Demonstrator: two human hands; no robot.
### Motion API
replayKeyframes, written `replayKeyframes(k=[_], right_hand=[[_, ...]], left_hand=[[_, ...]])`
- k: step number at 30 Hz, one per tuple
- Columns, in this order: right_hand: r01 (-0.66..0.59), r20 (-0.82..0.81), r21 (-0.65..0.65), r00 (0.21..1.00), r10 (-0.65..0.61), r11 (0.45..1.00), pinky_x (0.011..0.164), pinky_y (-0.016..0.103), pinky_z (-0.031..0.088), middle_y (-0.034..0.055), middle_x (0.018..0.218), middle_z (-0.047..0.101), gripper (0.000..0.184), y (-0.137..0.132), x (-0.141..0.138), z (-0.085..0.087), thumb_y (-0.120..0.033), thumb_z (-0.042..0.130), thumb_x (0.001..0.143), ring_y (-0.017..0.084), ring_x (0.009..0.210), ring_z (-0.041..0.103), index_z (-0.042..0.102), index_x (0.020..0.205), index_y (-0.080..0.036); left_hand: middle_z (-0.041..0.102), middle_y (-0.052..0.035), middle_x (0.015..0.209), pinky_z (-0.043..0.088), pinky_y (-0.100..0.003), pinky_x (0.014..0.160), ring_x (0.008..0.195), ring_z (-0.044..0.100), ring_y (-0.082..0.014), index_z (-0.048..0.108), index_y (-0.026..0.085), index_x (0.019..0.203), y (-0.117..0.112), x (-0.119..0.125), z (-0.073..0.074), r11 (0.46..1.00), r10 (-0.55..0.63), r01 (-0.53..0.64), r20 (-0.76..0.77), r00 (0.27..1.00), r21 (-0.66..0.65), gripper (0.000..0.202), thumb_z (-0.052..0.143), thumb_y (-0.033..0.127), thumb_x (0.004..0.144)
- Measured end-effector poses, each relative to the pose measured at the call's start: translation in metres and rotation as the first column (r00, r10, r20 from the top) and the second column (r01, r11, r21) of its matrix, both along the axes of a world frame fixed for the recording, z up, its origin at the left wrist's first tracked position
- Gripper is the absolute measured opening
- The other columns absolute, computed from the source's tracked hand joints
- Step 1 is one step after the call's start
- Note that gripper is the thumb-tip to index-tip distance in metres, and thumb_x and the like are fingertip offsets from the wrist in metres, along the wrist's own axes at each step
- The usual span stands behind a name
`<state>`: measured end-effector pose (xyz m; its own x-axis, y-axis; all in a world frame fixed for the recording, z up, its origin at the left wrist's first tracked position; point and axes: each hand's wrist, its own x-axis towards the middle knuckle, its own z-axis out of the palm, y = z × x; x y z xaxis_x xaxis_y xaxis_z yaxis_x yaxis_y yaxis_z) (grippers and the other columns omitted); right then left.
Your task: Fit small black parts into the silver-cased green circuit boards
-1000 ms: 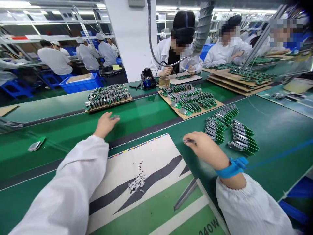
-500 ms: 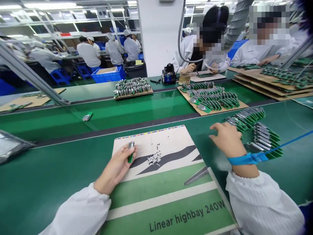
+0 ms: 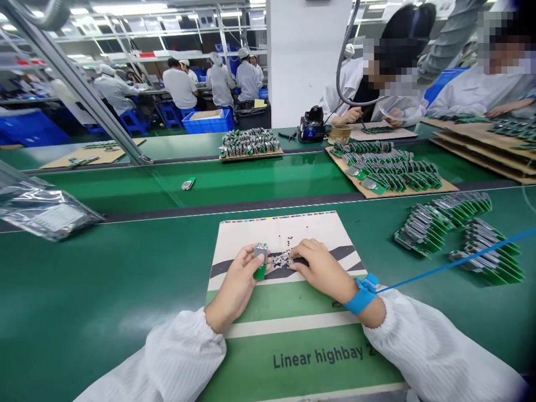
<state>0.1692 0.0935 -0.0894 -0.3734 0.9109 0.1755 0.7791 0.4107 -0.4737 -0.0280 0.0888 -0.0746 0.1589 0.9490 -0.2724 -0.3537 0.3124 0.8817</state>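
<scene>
My left hand (image 3: 239, 279) holds a small circuit board (image 3: 260, 262), green with a silver metal part on it, upright between thumb and fingers over the cardboard sheet (image 3: 326, 363). Beside it, my right hand (image 3: 320, 265) has its thumb and forefinger bent together at a pile of tiny silver and black parts (image 3: 281, 259). Whether a part is between those fingertips is too small to make out. A blue wrist strap (image 3: 360, 296) circles my right wrist, its cord running off to the right.
At right stand rows of circuit boards (image 3: 422, 229). Beyond, a cardboard tray (image 3: 368, 192) carries more boards, and a single board (image 3: 188, 183) lies on the green strip. A silvery bag (image 3: 50, 209) sits at left. A co-worker's hand (image 3: 349, 115) works across the bench.
My right hand has come left from the board rows to the pile of tiny parts. The left hand still holds its circuit board, now turned more face-on. The view has shifted left.
</scene>
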Motion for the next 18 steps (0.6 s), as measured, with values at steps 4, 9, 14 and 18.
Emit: replayKeyframes(k=[4,9,14,18], right_hand=[[-0.040,0.004,-0.024,0.999,0.040,0.999,0.080,0.036,0.040,0.0049,0.091,0.059,0.011,0.0012,0.0022,0.0003,-0.009,0.057,0.087,0.021,0.089,0.053,0.062,0.086,-0.019],[-0.074,0.023,-0.042,0.997,0.075,0.996,0.079,0.036,0.038,0.0060,0.093,0.057,0.014,0.0015,0.0017,0.0009,-0.007,0.053,0.088,0.021,0.089,0.051,0.060,0.084,-0.019],[-0.096,0.031,-0.050,0.995,0.098,0.994,0.076,0.036,0.036,0.0058,0.090,0.054,0.017,0.0030,0.0030,-0.0013,-0.005,0.049,0.087,0.022,0.086,0.047,0.057,0.080,-0.019],[-0.108,-0.011,-0.064,0.994,0.107,0.992,0.075,0.036,0.035,0.0058,0.090,0.053,0.021,0.0023,0.0046,-0.0020,-0.002,0.043,0.086,0.022,0.084,0.043,0.052,0.078,-0.019]], left_hand=[[0.065,-0.0019,0.093,0.046,-0.030,0.085,0.088,0.062,-0.0158,0.062,0.021,0.100,0.0012,-0.0007,-0.0006,1.000,-0.030,0.030,-0.027,0.999,-0.006,0.027,0.073,0.028,0.077],[0.065,-0.0025,0.095,0.045,-0.031,0.085,0.089,0.062,-0.0176,0.063,0.022,0.098,0.0016,0.0013,-0.0003,0.999,-0.036,0.037,-0.055,0.998,0.001,0.028,0.075,0.029,0.074],[0.065,-0.0029,0.095,0.046,-0.031,0.082,0.089,0.062,-0.0178,0.063,0.021,0.097,0.0006,0.0035,0.0018,0.999,-0.032,0.033,-0.067,0.997,0.004,0.027,0.076,0.028,0.073],[0.065,-0.0030,0.094,0.048,-0.031,0.084,0.090,0.062,-0.0181,0.063,0.020,0.097,0.0008,0.0033,0.0034,0.999,-0.039,0.039,-0.063,0.997,0.011,0.028,0.076,0.028,0.073]])
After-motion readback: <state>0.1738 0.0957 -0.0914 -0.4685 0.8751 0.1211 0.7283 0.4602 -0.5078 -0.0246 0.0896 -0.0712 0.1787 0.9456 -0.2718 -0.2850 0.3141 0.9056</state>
